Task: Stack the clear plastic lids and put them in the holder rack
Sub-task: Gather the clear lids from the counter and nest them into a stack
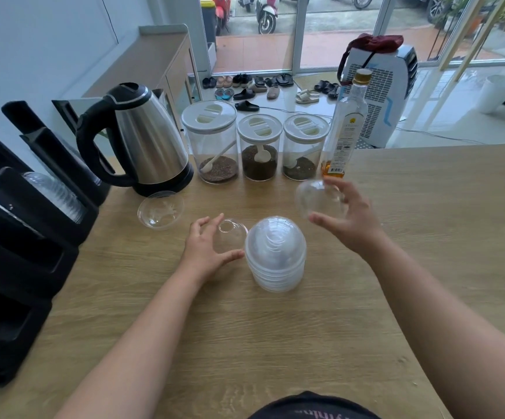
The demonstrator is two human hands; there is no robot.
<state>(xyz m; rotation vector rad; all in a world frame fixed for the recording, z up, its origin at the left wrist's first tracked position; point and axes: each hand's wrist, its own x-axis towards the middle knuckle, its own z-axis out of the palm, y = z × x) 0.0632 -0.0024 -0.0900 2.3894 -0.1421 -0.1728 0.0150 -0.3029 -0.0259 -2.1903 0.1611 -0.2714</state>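
Note:
A stack of clear dome lids (275, 255) stands on the wooden table in front of me. My left hand (205, 252) grips a single clear dome lid (231, 238) resting on the table just left of the stack. My right hand (346, 216) holds another clear lid (317, 199) lifted above the table, to the upper right of the stack. One more lid (160, 210) lies upturned near the kettle. The black holder rack (24, 237) stands at the left edge, with a row of lids (54, 195) in one of its slots.
A steel kettle (145, 143) sits behind the loose lid. Three lidded jars (257, 149) with scoops and a glass bottle (344, 131) line the table's far side. Bare wooden tabletop (275, 343) spreads in front and to the right.

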